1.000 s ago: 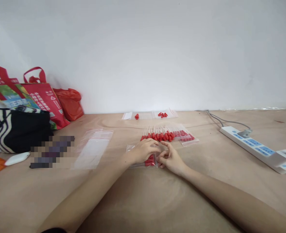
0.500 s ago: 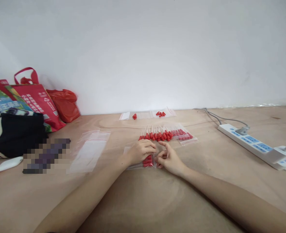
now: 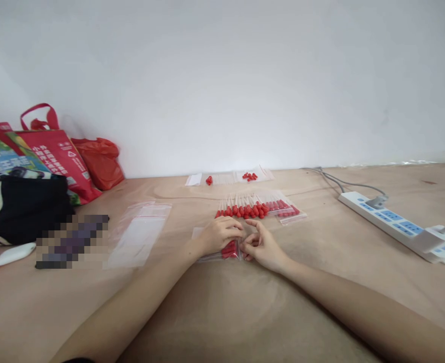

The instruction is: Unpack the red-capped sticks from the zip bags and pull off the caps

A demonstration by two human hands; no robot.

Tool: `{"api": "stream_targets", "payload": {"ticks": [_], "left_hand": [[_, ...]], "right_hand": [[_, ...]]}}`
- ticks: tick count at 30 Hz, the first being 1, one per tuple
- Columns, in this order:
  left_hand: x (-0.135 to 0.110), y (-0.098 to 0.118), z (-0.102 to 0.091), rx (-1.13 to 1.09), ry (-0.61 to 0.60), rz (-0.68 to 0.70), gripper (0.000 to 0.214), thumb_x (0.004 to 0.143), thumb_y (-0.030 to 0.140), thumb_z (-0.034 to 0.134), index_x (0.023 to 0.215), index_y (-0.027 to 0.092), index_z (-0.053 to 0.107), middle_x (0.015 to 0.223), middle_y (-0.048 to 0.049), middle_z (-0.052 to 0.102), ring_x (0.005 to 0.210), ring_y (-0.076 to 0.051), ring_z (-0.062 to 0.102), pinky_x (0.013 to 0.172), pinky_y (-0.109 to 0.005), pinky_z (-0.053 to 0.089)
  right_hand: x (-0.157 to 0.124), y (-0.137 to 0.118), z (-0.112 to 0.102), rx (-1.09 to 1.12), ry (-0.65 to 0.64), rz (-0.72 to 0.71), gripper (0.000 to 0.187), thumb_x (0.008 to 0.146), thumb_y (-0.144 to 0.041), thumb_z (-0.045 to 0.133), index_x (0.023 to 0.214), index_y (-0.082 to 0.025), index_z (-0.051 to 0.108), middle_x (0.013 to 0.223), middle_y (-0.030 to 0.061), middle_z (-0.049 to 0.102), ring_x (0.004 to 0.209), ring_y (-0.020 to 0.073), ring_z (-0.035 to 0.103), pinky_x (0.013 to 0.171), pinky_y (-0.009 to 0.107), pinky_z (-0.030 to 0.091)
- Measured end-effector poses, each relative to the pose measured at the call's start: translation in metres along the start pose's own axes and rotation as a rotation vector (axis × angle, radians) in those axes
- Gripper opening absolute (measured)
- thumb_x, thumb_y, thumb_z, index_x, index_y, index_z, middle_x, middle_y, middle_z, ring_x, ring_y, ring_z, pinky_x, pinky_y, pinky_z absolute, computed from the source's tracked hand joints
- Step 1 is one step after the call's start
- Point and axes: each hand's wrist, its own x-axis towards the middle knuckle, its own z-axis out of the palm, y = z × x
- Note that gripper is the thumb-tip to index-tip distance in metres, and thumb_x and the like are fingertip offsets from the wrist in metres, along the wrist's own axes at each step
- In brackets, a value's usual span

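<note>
A clear zip bag (image 3: 230, 249) with red-tipped sticks inside lies flat on the table in front of me. Over its upper part is my left hand (image 3: 221, 236), fingers bent together and holding the bag down; its fingertips are partly hidden. At the bag's right edge, my right hand (image 3: 263, 247) pinches the plastic between thumb and curled fingers, its index finger raised toward the left hand. Just beyond both hands, several loose pale sticks with red tips (image 3: 247, 209) lie in a row, beside filled zip bags (image 3: 291, 214) on the right.
Flat clear bags (image 3: 141, 237) lie to the left, near a blurred-out dark object (image 3: 76, 242). By the wall are small bags with red pieces (image 3: 250, 176). A white power strip (image 3: 392, 222) with grey cables sits right; red shopping bags (image 3: 61, 156) and black cloth (image 3: 29, 212) stand left.
Both hands stay almost in the same place at the bag. The view has shifted very slightly; nothing else has visibly moved.
</note>
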Motion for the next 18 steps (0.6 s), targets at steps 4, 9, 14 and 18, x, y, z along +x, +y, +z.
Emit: {"api": "stream_targets", "payload": {"ticks": [4,9,14,18], "left_hand": [[-0.001,-0.001,0.0,-0.018,0.014,-0.029,0.021,0.084,0.019,0.042,0.079,0.016,0.062,0.089,-0.0051,0.063,0.083,-0.013,0.056,0.077,-0.027,0.043],[0.0,0.001,-0.002,-0.014,-0.049,-0.043,0.018,0.083,0.016,0.042,0.078,0.016,0.06,0.091,-0.0048,0.063,0.082,-0.013,0.056,0.076,-0.026,0.042],[-0.001,0.003,-0.001,0.004,-0.059,-0.091,0.019,0.083,0.013,0.04,0.077,0.015,0.057,0.089,-0.0054,0.061,0.079,-0.013,0.054,0.073,-0.025,0.042],[-0.001,0.002,0.0,-0.038,-0.048,-0.119,0.019,0.081,0.008,0.038,0.076,0.014,0.055,0.086,-0.0051,0.059,0.078,-0.013,0.052,0.073,-0.024,0.041]], "right_hand": [[0.0,0.0,0.0,0.012,-0.007,-0.006,0.065,0.06,-0.018,0.059,0.116,-0.018,0.025,0.055,-0.011,0.053,0.046,0.0089,0.054,0.047,0.023,0.049],[0.0,0.002,0.001,0.004,-0.014,-0.031,0.058,0.063,-0.023,0.06,0.112,-0.018,0.03,0.055,-0.0099,0.053,0.047,0.0094,0.055,0.047,0.023,0.049],[0.009,0.011,-0.007,-0.028,-0.03,-0.109,0.022,0.069,-0.024,0.052,0.089,-0.018,0.045,0.063,-0.0051,0.056,0.055,0.0091,0.057,0.055,0.025,0.05],[0.012,0.013,-0.014,-0.249,-0.033,-0.31,0.016,0.064,-0.012,0.051,0.079,-0.018,0.053,0.07,-0.0021,0.055,0.059,0.0078,0.053,0.056,0.022,0.045]]}}
